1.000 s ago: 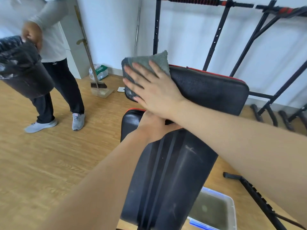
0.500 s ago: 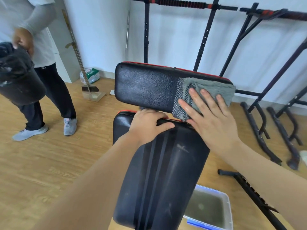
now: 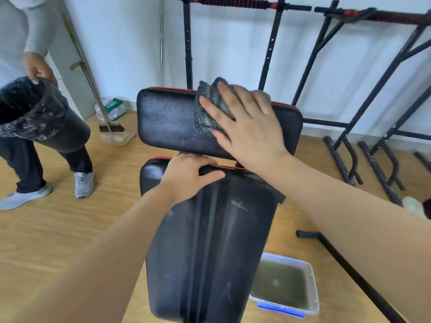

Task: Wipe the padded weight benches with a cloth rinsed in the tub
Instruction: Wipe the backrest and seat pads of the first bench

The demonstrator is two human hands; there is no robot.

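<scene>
A black padded bench with red piping fills the middle: a long pad [image 3: 210, 248] runs toward me and a cross pad [image 3: 168, 120] stands beyond it. My right hand [image 3: 247, 127] lies flat, fingers spread, pressing a grey cloth [image 3: 207, 110] against the middle of the cross pad. My left hand [image 3: 186, 176] grips the far end of the long pad, fingers curled over its edge, thumb on top. A clear tub [image 3: 286, 285] of murky water with blue clips sits on the floor at the bench's right.
Another person [image 3: 35, 108] stands at left holding a bin lined with a black bag [image 3: 28, 108]. A broom and dustpan [image 3: 112, 131] lean by the wall. Black racks [image 3: 345, 136] with floor feet stand behind and to the right. A black frame bar [image 3: 349, 271] crosses the wood floor.
My right hand swept the cloth across the cross pad from its left end to its right end, then back to the middle. The left hand kept its grip. The person at left shifted.
</scene>
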